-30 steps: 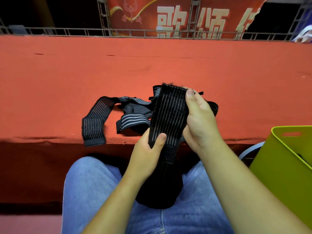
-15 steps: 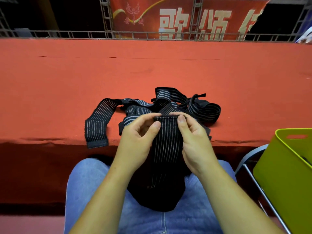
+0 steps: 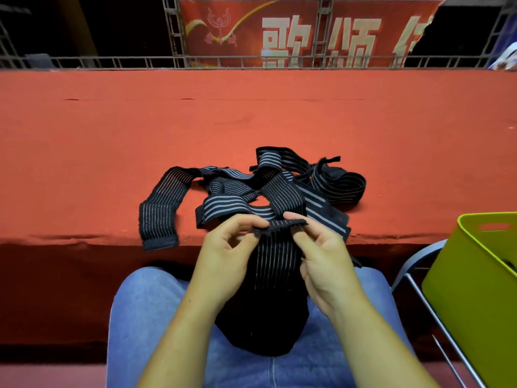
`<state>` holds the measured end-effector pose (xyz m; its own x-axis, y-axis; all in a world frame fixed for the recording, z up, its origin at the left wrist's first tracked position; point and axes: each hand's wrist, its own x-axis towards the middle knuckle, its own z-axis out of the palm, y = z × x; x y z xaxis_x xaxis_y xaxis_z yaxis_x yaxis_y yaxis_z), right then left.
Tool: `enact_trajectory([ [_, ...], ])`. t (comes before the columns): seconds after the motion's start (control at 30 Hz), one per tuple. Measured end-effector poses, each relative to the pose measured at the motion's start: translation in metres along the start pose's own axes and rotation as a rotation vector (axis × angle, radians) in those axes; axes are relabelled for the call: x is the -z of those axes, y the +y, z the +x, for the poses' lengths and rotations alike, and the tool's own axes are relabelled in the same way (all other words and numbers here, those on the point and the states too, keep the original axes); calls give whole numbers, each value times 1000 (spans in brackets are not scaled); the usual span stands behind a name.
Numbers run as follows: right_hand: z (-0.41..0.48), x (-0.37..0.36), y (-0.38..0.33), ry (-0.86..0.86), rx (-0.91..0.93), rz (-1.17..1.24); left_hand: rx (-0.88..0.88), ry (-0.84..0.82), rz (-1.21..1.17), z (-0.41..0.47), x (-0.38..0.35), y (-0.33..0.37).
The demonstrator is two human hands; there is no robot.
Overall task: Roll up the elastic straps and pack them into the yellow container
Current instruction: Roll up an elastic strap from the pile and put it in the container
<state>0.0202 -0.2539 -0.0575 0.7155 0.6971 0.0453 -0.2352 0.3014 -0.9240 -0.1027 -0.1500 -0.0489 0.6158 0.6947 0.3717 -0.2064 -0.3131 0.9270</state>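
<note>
Left hand (image 3: 223,256) and right hand (image 3: 324,264) each pinched the top edge of one elastic strap (image 3: 275,256), its length hanging over the lap. Other straps (image 3: 251,189) lay tangled on the red bench (image 3: 112,152). Yellow container (image 3: 470,289) stood to the right, apart.

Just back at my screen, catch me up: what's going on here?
A seated person pinches the top end of one black strap with the left hand and right hand, its edge folded over as if to begin a roll; the rest hangs onto their lap. Other straps lie tangled on the red table. The yellow container stands to the right.
</note>
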Motion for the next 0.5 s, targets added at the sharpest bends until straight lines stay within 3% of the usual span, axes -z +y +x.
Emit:
enact_trajectory([
  [0.2, -4, 3, -1, 24, -21, -16, 123, -27, -50, -12, -3, -3],
  [0.5, -8, 4, -1, -22, -108, 46, -9, 103, 77, -12, -5, -5],
])
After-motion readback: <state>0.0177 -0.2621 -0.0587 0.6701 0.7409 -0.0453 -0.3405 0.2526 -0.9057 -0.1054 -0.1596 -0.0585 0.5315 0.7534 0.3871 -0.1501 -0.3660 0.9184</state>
